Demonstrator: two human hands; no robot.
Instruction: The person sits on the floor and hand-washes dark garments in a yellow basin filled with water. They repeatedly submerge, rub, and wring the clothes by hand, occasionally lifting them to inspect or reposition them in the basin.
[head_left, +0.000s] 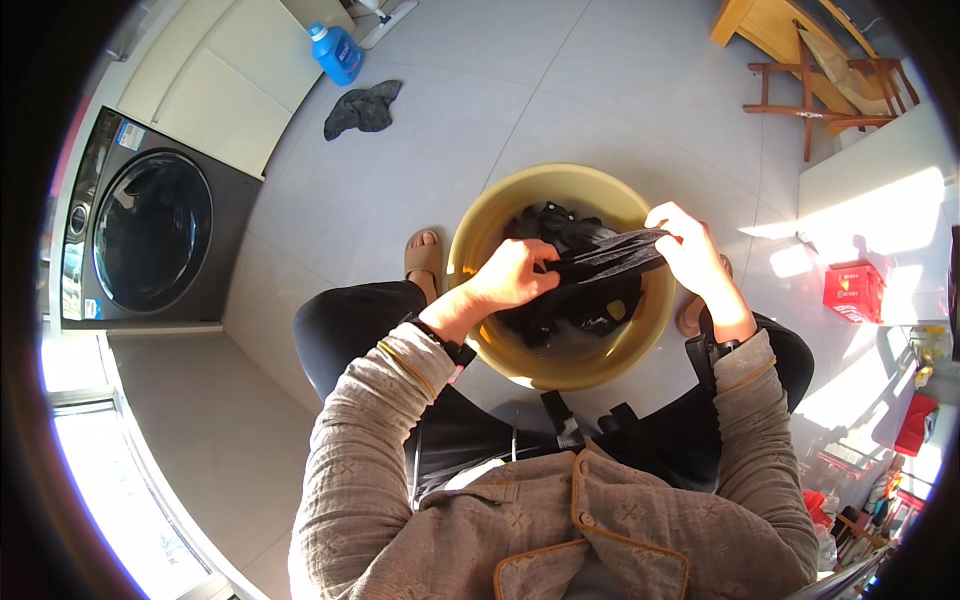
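Note:
A yellow plastic basin (555, 379) stands on the floor between my feet. Dark wet clothing (555, 221) lies in the water inside it. Above the basin, a stretch of dark grey cloth (611, 259) is pulled taut between my two hands. My left hand (517, 274) grips its left end, fingers curled over the fabric. At the other end, my right hand (686, 244) pinches the cloth near the basin's right rim. Whether this cloth joins the clothing below cannot be told.
A front-loading washing machine (154, 229) is at the left. Beyond the basin, a dark crumpled cloth (363, 109) lies on the tiles near a blue detergent bottle (337, 56). A wooden folding chair (817, 97) is at far right, with a red box (853, 291) nearer.

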